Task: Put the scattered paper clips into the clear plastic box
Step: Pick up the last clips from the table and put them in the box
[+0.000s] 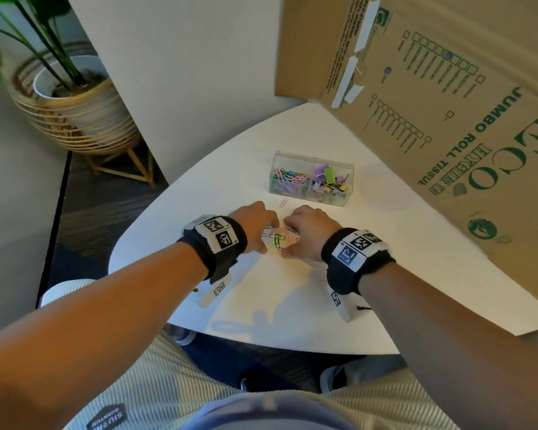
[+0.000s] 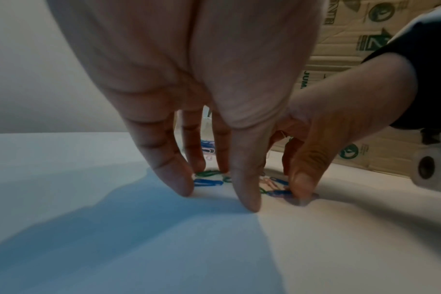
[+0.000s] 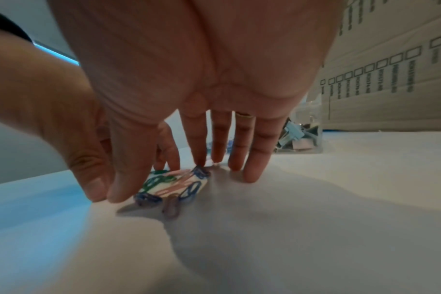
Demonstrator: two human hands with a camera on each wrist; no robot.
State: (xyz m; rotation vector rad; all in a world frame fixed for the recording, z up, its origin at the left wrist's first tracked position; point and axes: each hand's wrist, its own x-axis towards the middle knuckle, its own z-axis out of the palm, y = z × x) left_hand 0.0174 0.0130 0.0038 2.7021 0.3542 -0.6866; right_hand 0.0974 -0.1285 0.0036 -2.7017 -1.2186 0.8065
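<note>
Hands meet over a small heap of paper clips (image 1: 277,240) near the middle of the white worktop (image 1: 385,243). The left hand (image 1: 255,228) stands on its fingertips, fingers straight and slightly spread, with the tips planted on the worktop along the left edge of the heap; it grips nothing. The right hand (image 1: 305,234) mirrors it from the other side, fingers extended and relaxed, tips touching the surface around the clips, also holding nothing. In the right wrist view the heap (image 3: 174,185) lies between the two thumbs and the fingers, a tangle of blue, green and pink wire, with one purplish clip (image 3: 171,206) lying just outside it, nearer the camera. In the left wrist view blue and green clips (image 2: 209,179) show between the fingers of the left hand (image 2: 189,99), and the right hand's thumb (image 2: 302,179) presses down at the far edge of the heap.

One pink clip (image 1: 284,201) lies alone on the worktop, just beyond the hands and just short of the clear plastic box (image 1: 311,181). That box stands open-topped further back, divided in two: coloured paper clips fill its left compartment, binder clips its right. A large cardboard box (image 1: 448,119) with green print leans over the right side of the worktop, and a potted plant (image 1: 69,97) in a woven basket stands on the floor to the left.
</note>
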